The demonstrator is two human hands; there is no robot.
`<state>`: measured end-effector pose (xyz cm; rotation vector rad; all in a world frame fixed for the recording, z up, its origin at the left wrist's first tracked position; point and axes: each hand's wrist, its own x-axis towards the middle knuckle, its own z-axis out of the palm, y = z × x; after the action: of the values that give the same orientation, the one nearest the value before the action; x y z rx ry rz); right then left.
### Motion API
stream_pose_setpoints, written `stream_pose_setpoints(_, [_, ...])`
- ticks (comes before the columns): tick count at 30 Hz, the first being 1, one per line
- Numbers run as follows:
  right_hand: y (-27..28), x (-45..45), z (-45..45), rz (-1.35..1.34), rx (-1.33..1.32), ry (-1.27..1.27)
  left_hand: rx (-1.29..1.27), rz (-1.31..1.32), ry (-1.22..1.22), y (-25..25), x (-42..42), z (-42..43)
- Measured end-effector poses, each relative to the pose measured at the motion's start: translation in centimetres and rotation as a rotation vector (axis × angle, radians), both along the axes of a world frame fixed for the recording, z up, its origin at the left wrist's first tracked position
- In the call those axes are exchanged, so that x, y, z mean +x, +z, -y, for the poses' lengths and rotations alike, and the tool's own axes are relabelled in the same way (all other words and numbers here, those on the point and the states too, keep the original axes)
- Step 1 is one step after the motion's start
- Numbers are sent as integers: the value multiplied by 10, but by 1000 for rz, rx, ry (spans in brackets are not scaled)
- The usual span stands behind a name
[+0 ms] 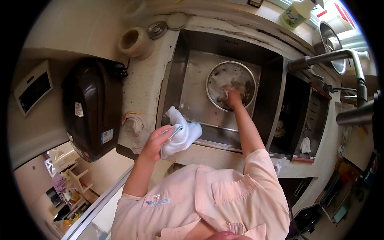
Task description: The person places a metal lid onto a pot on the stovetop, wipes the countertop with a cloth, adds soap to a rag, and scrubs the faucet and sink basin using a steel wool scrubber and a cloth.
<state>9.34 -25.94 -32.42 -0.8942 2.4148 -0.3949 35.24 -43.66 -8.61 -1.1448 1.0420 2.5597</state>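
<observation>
My left hand point(153, 145) grips a bunched white cloth point(180, 134) with a thin green edge, over the front left rim of the sink. The cloth hangs in folds and covers part of my fingers. My right hand point(232, 98) reaches into a round metal basin point(207, 89) on the sink bottom. Foamy water point(227, 76) fills the basin. My right fingers are down in the foam and hidden, so whether they hold anything does not show. The steel sink point(194, 76) surrounds the basin.
A metal faucet point(320, 59) stands right of the sink, by a second, darker sink section point(295, 108). Left are a clay-coloured pot point(134, 41), a crumpled cloth point(135, 123) and a dark brown appliance point(94, 106). A spray bottle point(297, 14) and metal bowl point(330, 42) sit at the back right.
</observation>
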Motion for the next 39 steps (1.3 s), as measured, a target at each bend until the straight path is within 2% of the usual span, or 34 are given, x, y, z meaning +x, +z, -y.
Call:
stream_pose_setpoints(3, [21, -9, 3, 745, -299, -551, 14, 23, 63, 5, 12, 10])
stream_pose_setpoints(4, [46, -16, 1, 839, -303, -549, 22, 26, 78, 7, 13, 12])
stream_pose_setpoints(7, [72, -46, -13, 876, -315, -631, 92, -17, 151, 8, 13, 14])
stream_pose_setpoints(8, [43, -62, -21, 828, -249, -600, 105, -25, 169, 4, 15, 14])
stream_pose_setpoints(11, [-32, -64, -12, 92, -117, -405, 140, -48, 205, -6, 24, 11])
stream_pose_setpoints(12, [0, -50, 10, 163, 56, -511, 155, -68, 202, -8, 25, 10])
stream_pose_setpoints(15, [-24, -5, 38, -313, 135, -98, 154, -81, 213, -10, 28, 8])
stream_pose_setpoints(18, [-61, -8, 32, 133, -58, -145, 142, -80, 212, -6, 32, 7])
stream_pose_setpoints(21, [-6, -15, 12, 1249, -607, -706, 136, -63, 249, -9, 38, 8])
stream_pose_setpoints(22, [2, -22, 3, 1284, -543, -772, 138, -55, 268, -12, 39, 8])
stream_pose_setpoints(25, [29, -33, -9, 1020, -227, -720, 129, -75, 308, -17, 42, 7])
stream_pose_setpoints(26, [36, -28, -9, 758, -181, -667, 147, -93, 305, -17, 42, 7])
stream_pose_setpoints(29, [-5, -6, 0, -38, 112, -387, 152, -114, 303, -10, 45, 10])
stream_pose_setpoints(30, [14, 7, 12, -9, 213, -330, 127, -109, 308, -6, 49, 11])
stream_pose_setpoints(33, [-30, 13, 5, -108, 240, 67, 6, -128, 450, 0, 79, 22])
stream_pose_setpoints(34, [-44, 8, 0, 95, 90, -147, -40, -143, 517, 4, 92, 28])
stream_pose_setpoints(35, [-57, -2, -6, 291, -65, -361, -186, -262, 494, 19, 98, 37])
stream_pose_setpoints(36, [-61, -6, -14, 486, -222, -577, -297, -251, 563, 24, 111, 47])
stream_pose_setpoints(37, [-48, -6, -21, 753, -378, -731, -321, -177, 659, 31, 123, 57])
stream_pose_setpoints(39, [18, -10, -26, 1278, -717, -1009, -380, -166, 634, 45, 134, 74])
